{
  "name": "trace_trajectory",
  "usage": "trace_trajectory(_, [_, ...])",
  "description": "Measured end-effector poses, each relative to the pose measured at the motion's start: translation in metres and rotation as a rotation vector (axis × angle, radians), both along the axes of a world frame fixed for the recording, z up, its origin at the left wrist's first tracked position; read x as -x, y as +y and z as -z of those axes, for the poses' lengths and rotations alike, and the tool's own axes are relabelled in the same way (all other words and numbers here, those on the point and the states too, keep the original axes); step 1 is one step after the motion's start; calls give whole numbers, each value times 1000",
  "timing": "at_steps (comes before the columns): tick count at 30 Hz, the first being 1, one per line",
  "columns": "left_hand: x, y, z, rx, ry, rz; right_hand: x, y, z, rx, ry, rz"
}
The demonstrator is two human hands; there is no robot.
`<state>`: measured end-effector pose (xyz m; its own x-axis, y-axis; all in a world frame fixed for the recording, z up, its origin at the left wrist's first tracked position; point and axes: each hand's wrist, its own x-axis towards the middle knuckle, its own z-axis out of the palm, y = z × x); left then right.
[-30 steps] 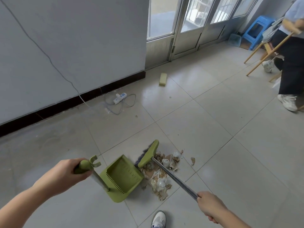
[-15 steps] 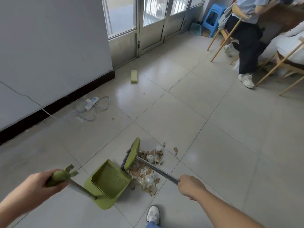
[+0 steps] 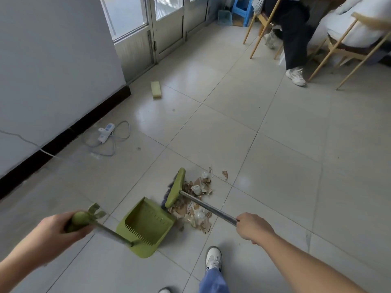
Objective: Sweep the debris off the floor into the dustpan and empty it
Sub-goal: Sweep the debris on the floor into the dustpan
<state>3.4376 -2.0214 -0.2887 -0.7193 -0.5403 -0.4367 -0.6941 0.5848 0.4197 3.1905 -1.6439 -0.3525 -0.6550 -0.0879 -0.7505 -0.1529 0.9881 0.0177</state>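
Note:
A green dustpan (image 3: pixel 146 226) stands on the tiled floor, its mouth facing right toward the debris (image 3: pixel 195 205), a pile of torn cardboard scraps and clear plastic bits. My left hand (image 3: pixel 55 231) grips the green end of the dustpan's long handle. My right hand (image 3: pixel 252 227) grips the metal shaft of the broom. The green broom head (image 3: pixel 175 190) rests at the left edge of the pile, between debris and dustpan mouth. A few scraps (image 3: pixel 224 174) lie apart, further right.
A yellow sponge (image 3: pixel 156 90) lies near the glass doors. A white power strip (image 3: pixel 105 130) with its cable lies by the black skirting. A seated person's leg and shoe (image 3: pixel 296 76) and wooden chair legs (image 3: pixel 349 60) stand at the back right. My own shoe (image 3: pixel 213 258) is beside the dustpan.
The view has turned to the right, bringing the chairs and seated person further in. The broom head and dustpan stay by the pile, both hands holding as before.

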Motion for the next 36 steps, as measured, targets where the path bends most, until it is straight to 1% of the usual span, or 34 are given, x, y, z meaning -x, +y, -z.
trace_trajectory(3, [-2,-5,-3,1,3,14,-10,1,-2,25,-10,51])
trace_trajectory(6, [-6,-13,-6,-2,32,2,-16,-8,-5,57,21,75])
trace_trajectory(12, [-5,-20,-14,-41,73,-7,-17,-54,3,113,34,100])
trace_trajectory(17, [-8,-24,-16,-30,71,5,-20,-78,10,80,-13,173])
trace_trajectory(26, [-21,-26,-18,-43,51,56,-54,-10,11,35,-40,199])
trace_trajectory(32, [-25,-23,-18,-68,13,76,-60,5,8,47,-35,210])
trace_trajectory(36, [-18,-18,-22,-50,-5,59,-47,10,3,80,-18,216])
